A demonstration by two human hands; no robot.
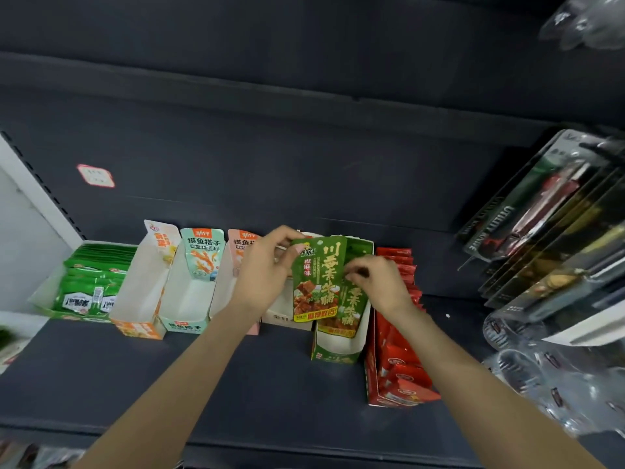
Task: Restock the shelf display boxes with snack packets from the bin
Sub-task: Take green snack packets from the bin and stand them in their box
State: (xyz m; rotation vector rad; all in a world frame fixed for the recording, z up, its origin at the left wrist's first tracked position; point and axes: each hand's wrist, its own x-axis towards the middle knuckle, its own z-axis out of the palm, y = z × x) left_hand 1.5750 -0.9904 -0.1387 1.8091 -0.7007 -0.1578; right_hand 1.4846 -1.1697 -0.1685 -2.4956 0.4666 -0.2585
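**Snack packet held over green display box**

Green snack packet [316, 279] stands upright above the green display box [338, 346] on the dark shelf [101, 374]. My left hand [267, 269] pinches its top corner; my right hand [378, 282] pinches its right edge, fingers curled.

A dark shelf [270, 384] is shown bearing a row of display boxes: green-packet box [44, 299], orange box [135, 328], teal box [182, 324], pink box [252, 328], white box [284, 319], green box [333, 355] and red box [373, 384], set side by side.
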